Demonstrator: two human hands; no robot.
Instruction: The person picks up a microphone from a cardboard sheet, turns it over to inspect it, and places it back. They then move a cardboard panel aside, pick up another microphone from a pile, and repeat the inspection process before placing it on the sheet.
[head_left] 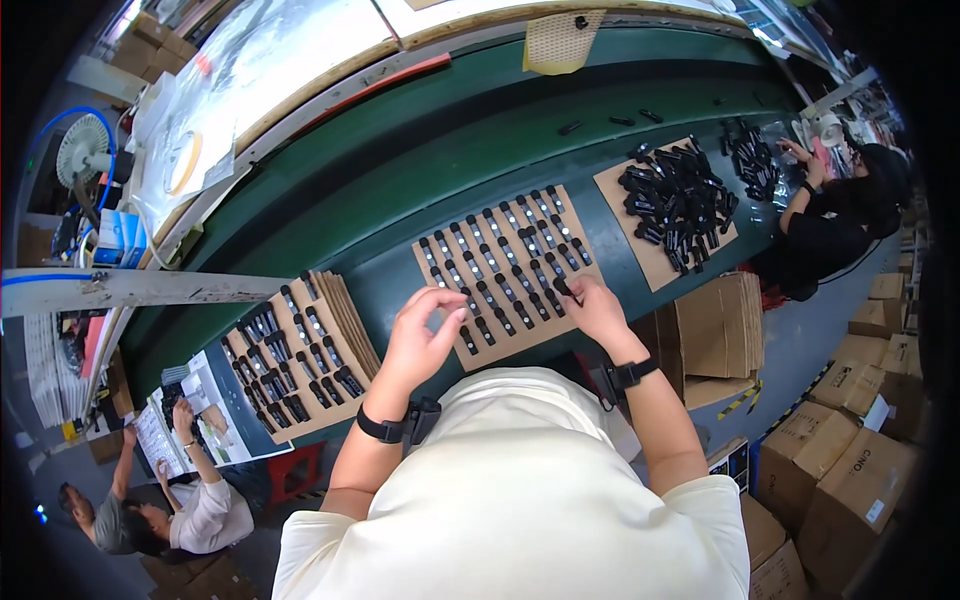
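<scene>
In front of me lies a cardboard sheet point(484, 353) bearing several rows of small black tubes point(497, 249), each with a pale band or label. My left hand point(428, 328) hovers over the sheet's left near corner, thumb and fingers apart around a gap, with nothing seen between them. At the sheet's right edge, my right hand point(602, 316) has its fingertips pinched on a small black tube, whose dark end shows at the fingers. The rest of that tube is hidden by the hand. Dark straps circle both wrists.
To the right, another cardboard sheet point(610, 190) carries a heap of black tubes point(680, 200); a person point(845, 215) works beyond it. On the left stands a stack of cardboard sheets point(345, 320) with tubes on top. Two people work at the far left. Cartons point(800, 450) fill the right floor.
</scene>
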